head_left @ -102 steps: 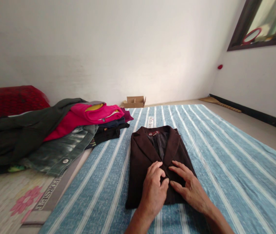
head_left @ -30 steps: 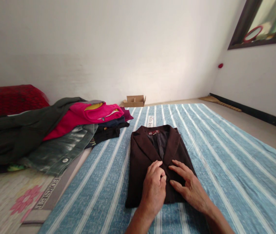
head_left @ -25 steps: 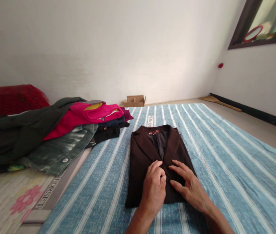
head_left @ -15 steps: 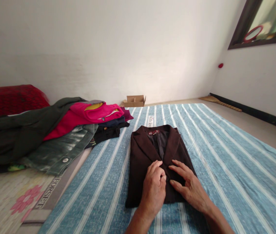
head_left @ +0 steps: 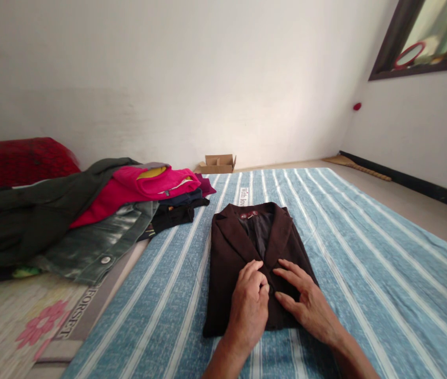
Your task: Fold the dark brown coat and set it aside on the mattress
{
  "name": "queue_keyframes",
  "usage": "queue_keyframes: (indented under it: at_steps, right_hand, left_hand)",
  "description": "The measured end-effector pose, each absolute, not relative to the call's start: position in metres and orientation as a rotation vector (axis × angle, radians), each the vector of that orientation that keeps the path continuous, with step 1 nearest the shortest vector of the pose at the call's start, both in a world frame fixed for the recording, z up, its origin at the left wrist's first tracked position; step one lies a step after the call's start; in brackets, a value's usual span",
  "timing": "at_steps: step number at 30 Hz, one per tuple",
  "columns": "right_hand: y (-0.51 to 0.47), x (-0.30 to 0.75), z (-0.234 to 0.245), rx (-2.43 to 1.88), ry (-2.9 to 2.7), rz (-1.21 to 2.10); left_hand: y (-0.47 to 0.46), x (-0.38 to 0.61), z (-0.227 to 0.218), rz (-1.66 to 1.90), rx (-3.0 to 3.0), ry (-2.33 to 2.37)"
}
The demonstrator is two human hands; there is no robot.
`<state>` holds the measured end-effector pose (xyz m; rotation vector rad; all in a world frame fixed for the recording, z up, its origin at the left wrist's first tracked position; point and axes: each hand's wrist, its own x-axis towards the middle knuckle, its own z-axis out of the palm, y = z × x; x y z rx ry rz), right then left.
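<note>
A dark brown blazer (head_left: 227, 263) lies folded into a rectangle, its collar facing away from me and the dark lining showing between the lapels. My left hand (head_left: 250, 297) rests on the lower front, left of the overlapping edge, with its fingers loosely bent over the cloth. To the right of that edge, my right hand (head_left: 306, 300) touches the other side of the front with its fingers apart and thumb spread. Under the blazer is a blue bedsheet with white stripes (head_left: 168, 295). The hands cover part of the closure.
At left is a heap of clothes with a pink garment (head_left: 129, 187), a dark jacket (head_left: 50, 210) and a denim piece (head_left: 101, 247). A red bundle (head_left: 22, 160) lies behind it. By the wall sits an open cardboard box (head_left: 219, 164). A window (head_left: 424, 42) is at upper right.
</note>
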<state>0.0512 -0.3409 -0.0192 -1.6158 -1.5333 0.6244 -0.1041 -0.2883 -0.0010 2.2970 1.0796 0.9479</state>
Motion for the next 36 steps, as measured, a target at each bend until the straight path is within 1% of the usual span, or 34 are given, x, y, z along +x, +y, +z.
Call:
queue_keyframes:
  at_steps: [36]
  right_hand:
    - [-0.3416,0.0493,-0.0147,-1.614,-1.498,0.642]
  left_hand:
    - [-0.2883,-0.1038,0.0013,0.96,2.312,1.074]
